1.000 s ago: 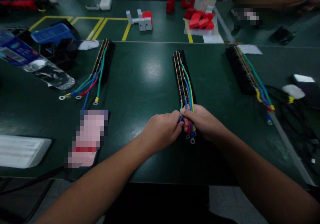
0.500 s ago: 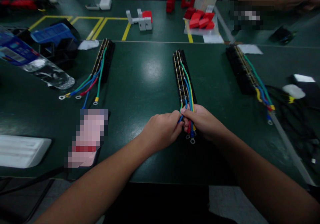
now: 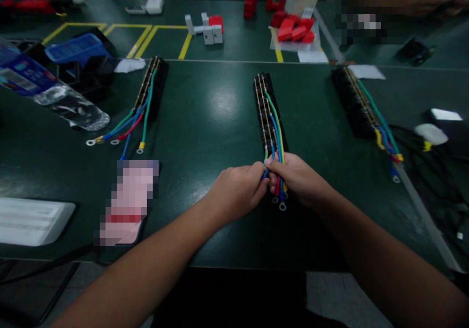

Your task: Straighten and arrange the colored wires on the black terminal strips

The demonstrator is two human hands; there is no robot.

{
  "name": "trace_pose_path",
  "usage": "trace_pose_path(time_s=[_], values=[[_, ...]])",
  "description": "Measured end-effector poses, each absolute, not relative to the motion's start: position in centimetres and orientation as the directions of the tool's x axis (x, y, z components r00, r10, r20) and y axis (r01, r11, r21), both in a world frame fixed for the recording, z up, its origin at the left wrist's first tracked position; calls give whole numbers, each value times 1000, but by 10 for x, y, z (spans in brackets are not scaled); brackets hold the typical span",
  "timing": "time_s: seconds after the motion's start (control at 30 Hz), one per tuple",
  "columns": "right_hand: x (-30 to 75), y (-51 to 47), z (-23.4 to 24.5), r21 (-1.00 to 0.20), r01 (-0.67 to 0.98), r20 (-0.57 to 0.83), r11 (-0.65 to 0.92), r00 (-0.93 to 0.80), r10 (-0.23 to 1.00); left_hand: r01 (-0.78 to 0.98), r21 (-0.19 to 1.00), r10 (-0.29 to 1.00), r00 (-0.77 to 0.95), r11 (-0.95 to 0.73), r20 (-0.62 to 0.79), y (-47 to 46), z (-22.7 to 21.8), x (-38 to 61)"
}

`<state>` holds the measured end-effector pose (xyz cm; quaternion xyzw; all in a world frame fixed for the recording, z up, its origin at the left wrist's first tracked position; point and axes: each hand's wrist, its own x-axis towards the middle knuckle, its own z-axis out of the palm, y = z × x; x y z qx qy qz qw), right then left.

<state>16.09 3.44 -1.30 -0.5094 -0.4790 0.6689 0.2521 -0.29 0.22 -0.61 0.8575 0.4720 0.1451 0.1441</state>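
Observation:
In the middle of the green table lies a long black strip with brass bars, its coloured wires trailing toward me. My right hand is closed around the wire bundle just below the strip's near end. Ring terminals on the wires' ends poke out beneath the fingers. Close against it, my left hand pinches a blue wire between thumb and forefinger. The fingertips of both hands meet there and partly hide the wires.
Similar wired strips lie at left and right. On the left are a plastic bottle, a phone and a white power strip. Red parts sit at the back. A co-worker's hands show at upper right.

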Motion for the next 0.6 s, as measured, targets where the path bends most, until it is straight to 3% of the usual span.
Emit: trace_pose_path(time_s=[0.6], values=[[162,35,-13,-903,163,-429,-397,-359,829,772,370,849,516,-518,111,2,-6,-3]])
